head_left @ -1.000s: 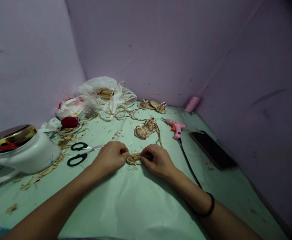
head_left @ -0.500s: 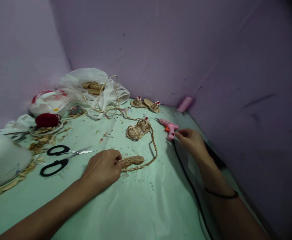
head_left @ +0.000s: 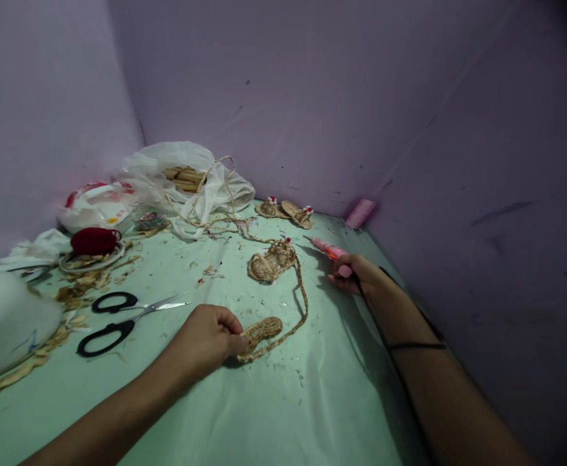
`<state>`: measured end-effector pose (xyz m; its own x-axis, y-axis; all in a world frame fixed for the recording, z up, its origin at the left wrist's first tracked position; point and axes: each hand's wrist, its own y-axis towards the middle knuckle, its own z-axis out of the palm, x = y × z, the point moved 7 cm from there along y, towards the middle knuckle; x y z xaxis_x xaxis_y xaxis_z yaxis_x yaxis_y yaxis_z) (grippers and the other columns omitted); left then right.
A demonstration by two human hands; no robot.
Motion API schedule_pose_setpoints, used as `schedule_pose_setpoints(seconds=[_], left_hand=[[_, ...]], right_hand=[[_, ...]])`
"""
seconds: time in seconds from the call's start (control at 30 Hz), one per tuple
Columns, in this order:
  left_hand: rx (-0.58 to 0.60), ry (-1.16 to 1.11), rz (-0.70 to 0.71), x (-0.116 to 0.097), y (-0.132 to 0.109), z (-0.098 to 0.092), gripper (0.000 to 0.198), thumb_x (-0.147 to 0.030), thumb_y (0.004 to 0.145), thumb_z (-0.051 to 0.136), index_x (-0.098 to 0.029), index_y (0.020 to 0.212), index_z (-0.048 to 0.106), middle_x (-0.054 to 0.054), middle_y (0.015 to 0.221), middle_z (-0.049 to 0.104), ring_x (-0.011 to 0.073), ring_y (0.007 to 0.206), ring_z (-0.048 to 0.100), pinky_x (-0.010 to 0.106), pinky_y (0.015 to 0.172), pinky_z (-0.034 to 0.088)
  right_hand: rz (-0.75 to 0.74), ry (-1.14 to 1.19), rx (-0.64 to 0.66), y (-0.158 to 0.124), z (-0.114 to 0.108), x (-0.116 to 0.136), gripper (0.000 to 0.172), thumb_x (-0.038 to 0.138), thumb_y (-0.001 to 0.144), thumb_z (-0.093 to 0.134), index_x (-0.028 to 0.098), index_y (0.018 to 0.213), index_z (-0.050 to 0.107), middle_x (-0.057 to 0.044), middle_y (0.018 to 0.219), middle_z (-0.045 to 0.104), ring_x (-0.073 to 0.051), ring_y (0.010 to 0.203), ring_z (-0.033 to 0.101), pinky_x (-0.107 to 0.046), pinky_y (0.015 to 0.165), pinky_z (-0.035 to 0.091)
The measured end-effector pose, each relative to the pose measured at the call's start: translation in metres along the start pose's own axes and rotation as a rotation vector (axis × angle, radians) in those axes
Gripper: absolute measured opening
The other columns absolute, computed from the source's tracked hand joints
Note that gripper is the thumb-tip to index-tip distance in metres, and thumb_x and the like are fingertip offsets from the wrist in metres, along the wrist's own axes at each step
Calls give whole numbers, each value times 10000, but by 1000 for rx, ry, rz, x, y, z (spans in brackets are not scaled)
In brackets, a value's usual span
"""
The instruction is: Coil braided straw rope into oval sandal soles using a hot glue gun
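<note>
Your left hand [head_left: 218, 336] pinches the near-left end of the sole-shaped coil of straw braid [head_left: 265, 329] on the green tabletop [head_left: 264, 414], presumably against unwinding, while your right hand [head_left: 358, 275] grasps the pink glue gun [head_left: 326, 247] (nozzle pointing away, likely sparing your fingers).
</note>
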<state>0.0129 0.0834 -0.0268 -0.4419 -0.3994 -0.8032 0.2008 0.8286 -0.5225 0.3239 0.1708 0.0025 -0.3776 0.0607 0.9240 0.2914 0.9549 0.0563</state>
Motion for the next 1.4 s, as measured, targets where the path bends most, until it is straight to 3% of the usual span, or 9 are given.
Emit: schedule_pose_setpoints(seconds=[0.13,0.27,0.33,0.4,0.53,0.77,0.87,1.17,1.4], left_hand=[[55,-81,-110,4,-5,-3,220,-188,564,626,-117,772,613,-63,382,472,64,343,340,194,368,199],[113,-253,-110,3,-3,-6,269,-248,571,637,-121,807,605,-63,385,462,45,341,304,172,350,158],[105,-294,-80,2,-1,-9,291,-254,556,650,-127,812,597,-67,416,465,40,360,312,165,351,163],[100,-305,-61,3,2,-9,303,-256,544,658,-125,810,596,-65,431,468,39,368,319,163,349,165],[105,-292,-29,4,6,-7,321,-264,543,650,-113,822,601,-57,450,487,33,364,314,162,341,172],[112,-243,0,4,9,-7,348,-281,563,650,-99,856,608,-41,467,520,25,361,319,152,339,173],[109,-230,-8,6,9,-6,339,-275,577,642,-99,864,607,-44,465,516,25,359,320,150,338,179],[106,-214,-25,7,9,-5,276,-223,603,613,-103,852,615,-48,438,504,33,351,321,153,337,173],[97,-208,-25,6,9,-5,254,-214,620,604,-103,848,609,-64,405,468,38,339,307,159,336,166]], right_hand=[[128,107,41,-36,-6,7,195,203,740,649,170,931,631,-77,981,653,-163,716,627,-281,582,541],[49,263,29,-92,-10,22,369,284,674,667,245,1038,616,-56,1134,623,-135,663,577,-213,448,452],[6,312,124,-121,-2,24,347,420,748,607,226,1035,639,-66,865,661,-142,559,524,-232,412,390],[-10,256,211,-145,6,19,373,526,787,549,210,938,679,-38,600,594,-144,468,466,-252,401,350],[-51,25,300,-174,17,5,329,546,771,581,246,795,715,-22,556,571,-165,484,499,-268,423,385],[-167,-171,306,-184,35,8,243,443,800,549,296,870,731,-49,731,678,-192,596,593,-299,491,485],[-198,-183,334,-184,43,13,242,400,798,528,285,870,729,-44,693,671,-179,565,582,-297,479,495],[-127,-172,301,-186,41,-7,337,455,784,552,246,986,721,-82,780,689,-187,614,602,-312,539,534],[-38,-191,365,-187,43,-10,423,485,818,532,169,1036,709,-97,789,667,-206,684,604,-317,598,531]])
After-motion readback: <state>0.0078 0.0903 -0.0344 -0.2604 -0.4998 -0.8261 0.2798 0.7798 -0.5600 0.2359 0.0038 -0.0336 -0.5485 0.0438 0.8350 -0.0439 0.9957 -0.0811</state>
